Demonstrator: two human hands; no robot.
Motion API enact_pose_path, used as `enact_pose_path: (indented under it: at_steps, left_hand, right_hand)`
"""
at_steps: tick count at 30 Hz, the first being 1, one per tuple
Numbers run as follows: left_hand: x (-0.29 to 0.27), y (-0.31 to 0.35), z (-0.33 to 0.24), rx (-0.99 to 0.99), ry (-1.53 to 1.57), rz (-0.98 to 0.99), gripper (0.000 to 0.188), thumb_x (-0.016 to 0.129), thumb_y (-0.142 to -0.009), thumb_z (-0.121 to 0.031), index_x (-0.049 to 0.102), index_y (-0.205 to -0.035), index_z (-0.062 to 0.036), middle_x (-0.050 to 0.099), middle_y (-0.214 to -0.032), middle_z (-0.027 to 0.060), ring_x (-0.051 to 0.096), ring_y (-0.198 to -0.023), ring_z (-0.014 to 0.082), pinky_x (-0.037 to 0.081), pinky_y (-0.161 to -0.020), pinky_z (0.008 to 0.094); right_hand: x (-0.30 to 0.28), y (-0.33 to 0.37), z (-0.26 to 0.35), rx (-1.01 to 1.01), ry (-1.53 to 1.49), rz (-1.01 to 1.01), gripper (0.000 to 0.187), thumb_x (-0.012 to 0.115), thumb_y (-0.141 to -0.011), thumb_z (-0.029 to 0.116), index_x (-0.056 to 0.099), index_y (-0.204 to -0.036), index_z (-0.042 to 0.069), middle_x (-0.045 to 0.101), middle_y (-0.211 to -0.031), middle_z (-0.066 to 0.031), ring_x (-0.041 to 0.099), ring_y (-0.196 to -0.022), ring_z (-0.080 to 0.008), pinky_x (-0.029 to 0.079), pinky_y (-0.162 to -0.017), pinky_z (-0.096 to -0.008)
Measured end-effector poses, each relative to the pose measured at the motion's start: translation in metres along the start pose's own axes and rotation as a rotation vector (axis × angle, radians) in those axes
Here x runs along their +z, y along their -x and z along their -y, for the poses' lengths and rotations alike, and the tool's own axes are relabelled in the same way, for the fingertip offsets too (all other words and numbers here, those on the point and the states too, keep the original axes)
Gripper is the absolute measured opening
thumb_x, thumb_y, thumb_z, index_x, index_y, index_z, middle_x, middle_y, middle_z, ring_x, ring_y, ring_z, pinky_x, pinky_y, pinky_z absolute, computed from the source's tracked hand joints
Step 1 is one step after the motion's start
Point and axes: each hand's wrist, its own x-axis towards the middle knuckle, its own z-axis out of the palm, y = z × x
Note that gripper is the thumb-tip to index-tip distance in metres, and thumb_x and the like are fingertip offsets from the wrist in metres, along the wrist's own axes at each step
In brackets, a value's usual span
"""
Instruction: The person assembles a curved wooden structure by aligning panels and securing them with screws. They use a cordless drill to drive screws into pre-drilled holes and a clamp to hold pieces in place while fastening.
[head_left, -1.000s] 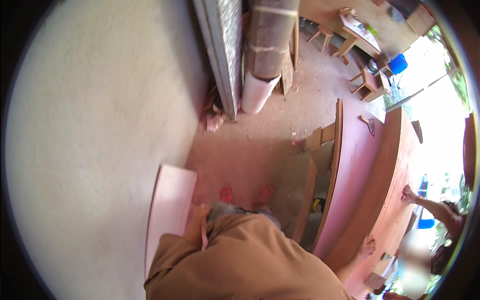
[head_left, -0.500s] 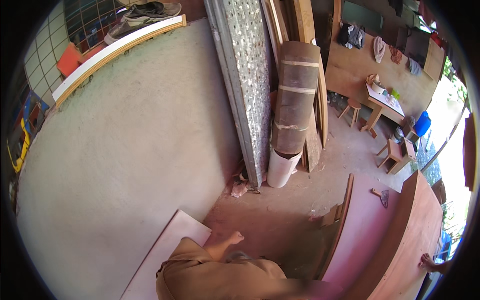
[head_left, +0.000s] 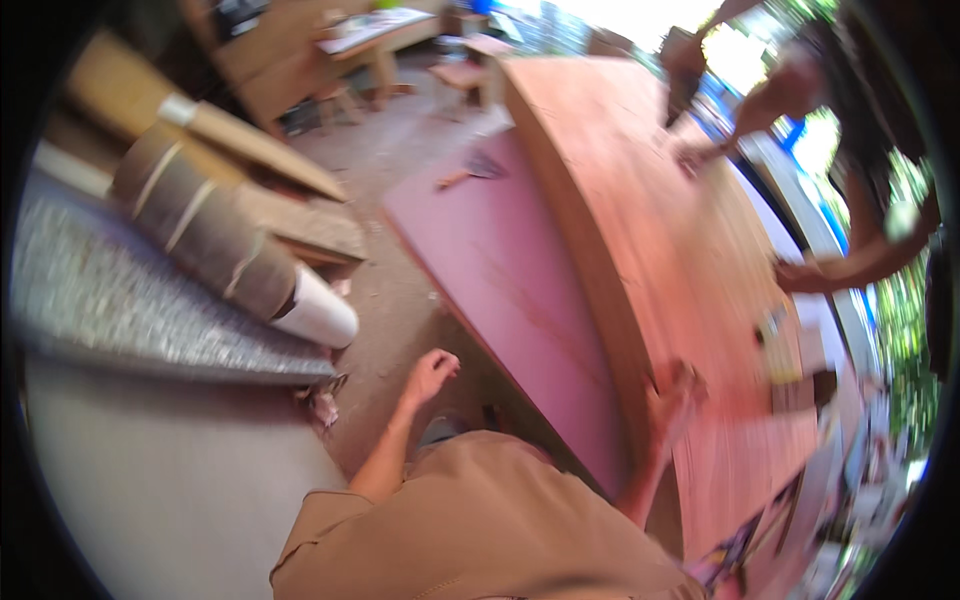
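Note:
My left hand (head_left: 432, 374) hangs in front of my body over the floor, its fingers curled in, with nothing visible in them. At the near side edge of a large reddish wooden panel (head_left: 620, 180) is my right hand (head_left: 675, 388), smeared by motion, so its grip is unclear. The panel has a thick brown side. Beside it lies a pink-topped board (head_left: 470, 235), bearing a scraper (head_left: 480, 168) with a wooden handle. Across the panel, another person's hand (head_left: 695, 158) and second hand (head_left: 800, 275) touch its surface or far edge.
At left lean a speckled grey metal sheet (head_left: 150, 290), a tied brown roll (head_left: 195, 220) in a white tube (head_left: 320, 310), and planks (head_left: 270, 155). A white-topped table (head_left: 385, 28) and wooden stools (head_left: 465, 78) stand farther off. Blurred clutter lies at the lower right.
The view has swung right, so the leaning sheet and roll now sit at the left. My right hand has come into view at the panel, and more of the other person shows.

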Motion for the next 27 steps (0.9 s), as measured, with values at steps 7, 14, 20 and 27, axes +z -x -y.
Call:
enact_pose_path:
  at_steps: [7,14,20,27]
  left_hand:
    - [0.073,-0.078,-0.118,0.206,-0.355,0.258,0.032,0.069,-0.106,-0.030,0.072,-0.116,0.0007,0.077,-0.099,0.0117,0.073,-0.091,0.0196,0.057,-0.087,0.0360]
    - [0.132,-0.150,-0.167,0.309,-0.296,0.533,0.033,0.067,-0.108,-0.032,0.070,-0.113,0.0010,0.077,-0.099,0.0111,0.072,-0.092,0.0191,0.056,-0.086,0.0355]
    - [0.145,-0.221,-0.200,0.020,-0.024,0.696,0.040,0.065,-0.111,-0.039,0.065,-0.109,0.0011,0.075,-0.102,0.0101,0.072,-0.093,0.0188,0.057,-0.084,0.0330]
    - [0.154,-0.264,-0.223,0.653,-0.271,0.314,0.033,0.079,-0.100,-0.031,0.064,-0.114,-0.0057,0.068,-0.114,0.0137,0.066,-0.111,0.0282,0.053,-0.095,0.0426]
  right_hand:
    - [-0.029,-0.005,0.022,0.144,-0.155,0.025,0.058,0.090,-0.084,0.034,0.070,-0.133,0.012,0.058,-0.144,-0.0129,0.051,-0.136,-0.0361,0.044,-0.115,-0.0505]
    - [-0.016,-0.011,0.018,0.267,-0.258,-0.084,0.037,0.082,-0.093,0.029,0.074,-0.123,0.008,0.065,-0.133,-0.0099,0.055,-0.129,-0.0350,0.047,-0.110,-0.0472]
    - [-0.001,-0.021,0.016,0.375,-0.306,-0.185,0.024,0.078,-0.099,0.024,0.077,-0.114,0.005,0.067,-0.124,-0.0123,0.062,-0.120,-0.0329,0.049,-0.104,-0.0444]
    - [0.009,-0.026,0.014,0.430,-0.321,-0.253,0.017,0.076,-0.100,0.017,0.078,-0.108,0.003,0.070,-0.113,-0.0126,0.067,-0.109,-0.0300,0.053,-0.097,-0.0393]
